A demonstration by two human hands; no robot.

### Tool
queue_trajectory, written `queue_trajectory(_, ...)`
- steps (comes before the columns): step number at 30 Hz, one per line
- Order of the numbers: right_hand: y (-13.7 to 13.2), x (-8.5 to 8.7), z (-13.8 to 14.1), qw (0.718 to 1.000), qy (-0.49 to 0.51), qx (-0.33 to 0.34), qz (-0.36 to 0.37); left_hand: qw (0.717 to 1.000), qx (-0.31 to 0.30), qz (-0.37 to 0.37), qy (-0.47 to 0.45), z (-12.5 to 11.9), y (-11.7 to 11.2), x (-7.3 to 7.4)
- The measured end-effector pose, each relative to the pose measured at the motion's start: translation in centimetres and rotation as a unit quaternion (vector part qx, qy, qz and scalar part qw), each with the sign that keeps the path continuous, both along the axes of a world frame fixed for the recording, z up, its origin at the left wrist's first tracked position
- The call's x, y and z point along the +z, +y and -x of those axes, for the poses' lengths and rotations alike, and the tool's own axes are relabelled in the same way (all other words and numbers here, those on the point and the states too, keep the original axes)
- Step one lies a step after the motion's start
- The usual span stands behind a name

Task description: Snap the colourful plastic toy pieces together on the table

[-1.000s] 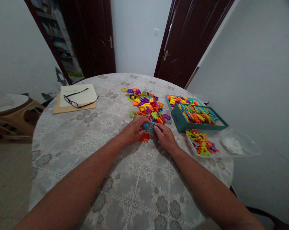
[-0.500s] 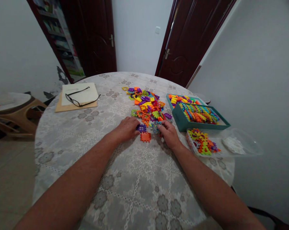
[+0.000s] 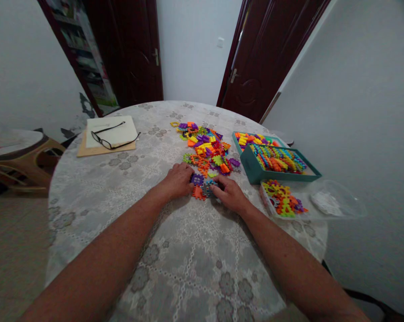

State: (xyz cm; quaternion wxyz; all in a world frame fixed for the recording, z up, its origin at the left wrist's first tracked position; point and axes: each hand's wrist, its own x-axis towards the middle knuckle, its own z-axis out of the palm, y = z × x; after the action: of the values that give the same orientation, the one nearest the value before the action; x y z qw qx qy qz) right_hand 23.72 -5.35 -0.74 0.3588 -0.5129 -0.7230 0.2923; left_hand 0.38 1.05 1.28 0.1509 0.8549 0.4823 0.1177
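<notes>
Sitting between the side edges of the table (image 3: 188, 259), the blue piece (image 3: 209, 187), pinched by the right hand (image 3: 231, 193), is now brought against the orange piece (image 3: 198, 193), closing their gap; the purple piece (image 3: 197, 180) is touched by the half-curled left hand (image 3: 179, 179), grip unclear.

The orange piece (image 3: 198, 192) looks smooth plastic, the paper (image 3: 117, 135) matt, the doors (image 3: 257, 58) glossy and wood-like.

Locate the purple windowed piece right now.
Head view, near centre: the purple windowed piece lies beside the left hand, just beyond the orange piece and left of the blue piece.
</notes>
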Motion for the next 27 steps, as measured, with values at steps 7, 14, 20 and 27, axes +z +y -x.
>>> queue_trajectory(7, -0.2, 0.2, 0.2, 0.996, -0.086, 0.004, -0.031, 0.999, 0.017, 0.007, -0.035, 0.5, 0.1, 0.3)
queue_trajectory(14, -0.2, 0.0, 0.3, 0.992, -0.098, 0.000, -0.075, 0.971, -0.038, 0.098, -0.217, 0.8, 0.0, 0.7)
queue_trajectory(20, -0.3, 0.3, 0.3, 0.995, -0.089, 0.005, -0.047, 0.943, -0.050, 0.127, -0.304, 0.6, 0.6, -0.5)
queue_trajectory(27, -0.5, 0.5, 0.3, 0.999, -0.040, 0.008, -0.022, 0.931, -0.010, 0.140, -0.338, 0.8, 0.9, -0.5)
